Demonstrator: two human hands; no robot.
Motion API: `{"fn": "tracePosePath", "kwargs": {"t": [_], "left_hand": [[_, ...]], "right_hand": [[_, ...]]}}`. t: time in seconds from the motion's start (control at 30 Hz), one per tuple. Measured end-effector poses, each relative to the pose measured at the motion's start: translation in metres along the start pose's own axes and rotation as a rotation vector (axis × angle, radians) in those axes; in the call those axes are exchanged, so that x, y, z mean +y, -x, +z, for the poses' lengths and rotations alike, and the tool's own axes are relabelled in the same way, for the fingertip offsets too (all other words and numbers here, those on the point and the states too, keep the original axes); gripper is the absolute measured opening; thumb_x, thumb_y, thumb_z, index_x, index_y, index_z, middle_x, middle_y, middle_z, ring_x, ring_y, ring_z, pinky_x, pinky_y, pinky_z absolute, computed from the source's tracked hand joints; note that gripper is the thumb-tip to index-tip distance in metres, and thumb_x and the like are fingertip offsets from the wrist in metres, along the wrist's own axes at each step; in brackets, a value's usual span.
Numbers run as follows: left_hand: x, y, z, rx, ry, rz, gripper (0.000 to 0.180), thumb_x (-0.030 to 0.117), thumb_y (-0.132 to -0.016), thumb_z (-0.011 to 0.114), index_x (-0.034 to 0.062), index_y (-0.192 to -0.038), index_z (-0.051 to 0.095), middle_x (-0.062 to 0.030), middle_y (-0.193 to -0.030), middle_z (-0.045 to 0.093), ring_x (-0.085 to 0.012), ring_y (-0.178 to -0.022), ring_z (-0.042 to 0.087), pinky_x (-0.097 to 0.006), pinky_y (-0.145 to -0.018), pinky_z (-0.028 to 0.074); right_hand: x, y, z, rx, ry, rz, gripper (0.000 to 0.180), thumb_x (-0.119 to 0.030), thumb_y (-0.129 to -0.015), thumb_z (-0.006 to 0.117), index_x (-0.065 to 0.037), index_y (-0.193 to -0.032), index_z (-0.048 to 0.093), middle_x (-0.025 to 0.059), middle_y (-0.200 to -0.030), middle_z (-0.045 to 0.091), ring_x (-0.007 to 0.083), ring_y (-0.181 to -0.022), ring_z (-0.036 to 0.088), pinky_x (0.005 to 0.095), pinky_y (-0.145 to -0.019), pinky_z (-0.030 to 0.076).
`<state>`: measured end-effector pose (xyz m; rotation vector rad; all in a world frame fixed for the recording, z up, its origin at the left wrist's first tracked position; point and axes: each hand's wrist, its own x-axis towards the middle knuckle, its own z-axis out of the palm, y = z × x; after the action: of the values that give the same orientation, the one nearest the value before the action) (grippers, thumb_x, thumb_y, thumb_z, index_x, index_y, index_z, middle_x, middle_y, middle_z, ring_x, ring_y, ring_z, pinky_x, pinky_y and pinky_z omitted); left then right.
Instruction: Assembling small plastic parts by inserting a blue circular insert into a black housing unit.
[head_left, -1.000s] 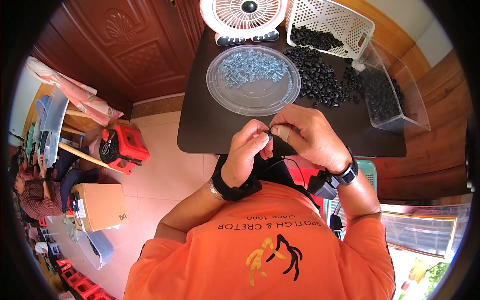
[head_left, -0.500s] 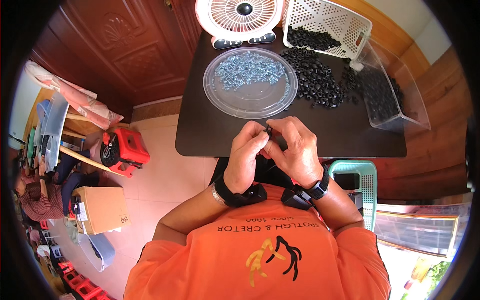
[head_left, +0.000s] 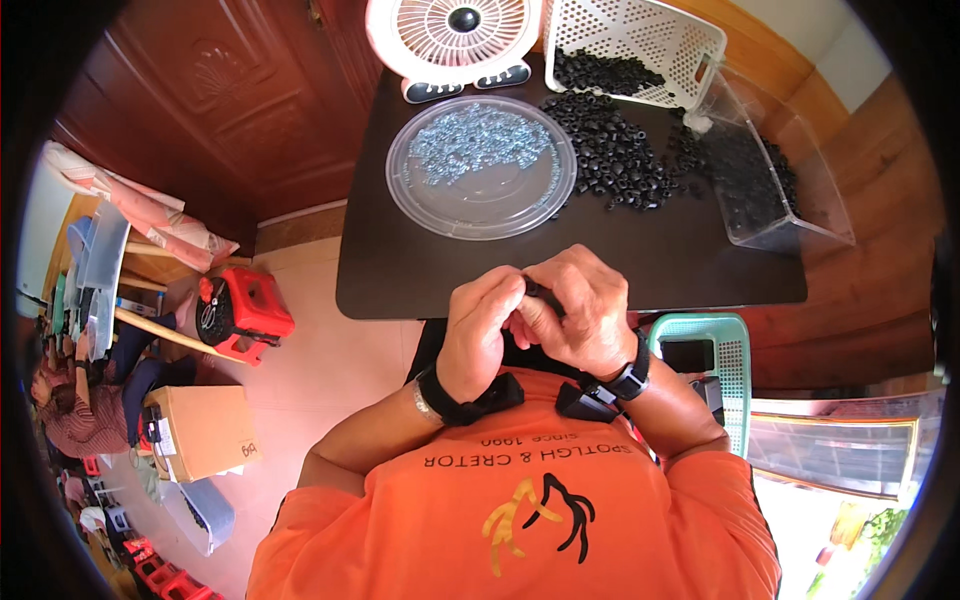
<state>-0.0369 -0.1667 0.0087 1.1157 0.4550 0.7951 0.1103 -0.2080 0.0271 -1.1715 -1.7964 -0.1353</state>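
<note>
My left hand [head_left: 474, 328] and my right hand [head_left: 582, 312] meet fingertip to fingertip at the table's near edge. Between them they pinch a small black plastic part [head_left: 531, 288], mostly covered by the fingers. Beyond the hands lies a round clear plastic lid [head_left: 480, 228], with many tiny shiny bluish pieces [head_left: 478, 140] heaped over its far half. Right of the lid spreads a pile of small black ring-like parts [head_left: 612, 152], which look like the kind of part in my fingers.
At the table's [head_left: 395, 285] back stands a fan [head_left: 465, 45]. A white perforated basket [head_left: 690, 38] and a clear box [head_left: 822, 215], both tipped over, hold more black parts. A green basket [head_left: 738, 385] sits below on the right. On the left are a red stool [head_left: 262, 305], a carton [head_left: 205, 430] and another person [head_left: 85, 415].
Both hands have come slightly nearer to me and closed further over the black part, which shows less. The whole view has shifted slightly.
</note>
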Motion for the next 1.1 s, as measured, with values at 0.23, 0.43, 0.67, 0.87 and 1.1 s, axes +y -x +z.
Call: {"fn": "tracePosePath", "kwargs": {"t": [0.23, 0.43, 0.67, 0.87, 1.1], "left_hand": [[0.001, -0.001, 0.004, 0.023, -0.008, -0.028, 0.033, 0.027, -0.096, 0.04, -0.0028, -0.096, 0.056, -0.0105, -0.075, 0.062, -0.0139, -0.061, 0.057, -0.024, -0.055, 0.044], [0.0, -0.006, -0.014, 0.056, -0.041, -0.028, 0.032, 0.03, -0.095, 0.041, 0.0021, -0.099, 0.056, -0.0098, -0.074, 0.062, -0.0132, -0.059, 0.056, -0.023, -0.054, 0.043], [-0.006, -0.009, -0.018, 0.039, 0.013, -0.059, 0.032, 0.031, -0.095, 0.043, 0.0028, -0.097, 0.057, -0.0091, -0.073, 0.061, -0.0132, -0.059, 0.056, -0.023, -0.054, 0.043], [-0.008, -0.01, -0.02, 0.014, 0.022, -0.104, 0.032, 0.031, -0.095, 0.044, 0.0024, -0.097, 0.057, -0.0097, -0.074, 0.061, -0.0137, -0.061, 0.057, -0.024, -0.055, 0.045], [-0.008, -0.011, -0.022, 0.023, 0.044, -0.134, 0.031, 0.03, -0.094, 0.045, 0.0023, -0.098, 0.058, -0.0104, -0.075, 0.062, -0.0143, -0.061, 0.058, -0.024, -0.056, 0.046]], "right_hand": [[0.006, -0.006, -0.014, -0.02, 0.094, -0.007, 0.025, -0.015, -0.072, 0.075, -0.006, -0.091, 0.062, 0.006, -0.072, 0.059, 0.0255, -0.063, 0.058, 0.0365, -0.057, 0.049], [0.052, -0.047, -0.13, 0.279, 0.702, 0.219, 0.02, -0.012, -0.076, 0.071, -0.007, -0.095, 0.067, 0.0105, -0.086, 0.065, 0.0295, -0.078, 0.061, 0.0387, -0.071, 0.05], [0.099, -0.052, -0.19, 0.474, 0.624, 0.309, 0.023, -0.016, -0.083, 0.066, -0.002, -0.103, 0.067, 0.0123, -0.1, 0.067, 0.0258, -0.092, 0.063, 0.0341, -0.083, 0.049], [0.125, -0.032, -0.107, -0.086, 0.258, 0.546, 0.017, -0.012, -0.079, 0.065, -0.003, -0.093, 0.069, 0.0124, -0.084, 0.068, 0.0241, -0.076, 0.066, 0.0328, -0.07, 0.051], [0.17, -0.039, -0.05, -0.341, 0.428, 0.513, 0.015, -0.016, -0.077, 0.063, -0.006, -0.086, 0.068, 0.0142, -0.083, 0.067, 0.0324, -0.081, 0.064, 0.0406, -0.074, 0.05]]}}
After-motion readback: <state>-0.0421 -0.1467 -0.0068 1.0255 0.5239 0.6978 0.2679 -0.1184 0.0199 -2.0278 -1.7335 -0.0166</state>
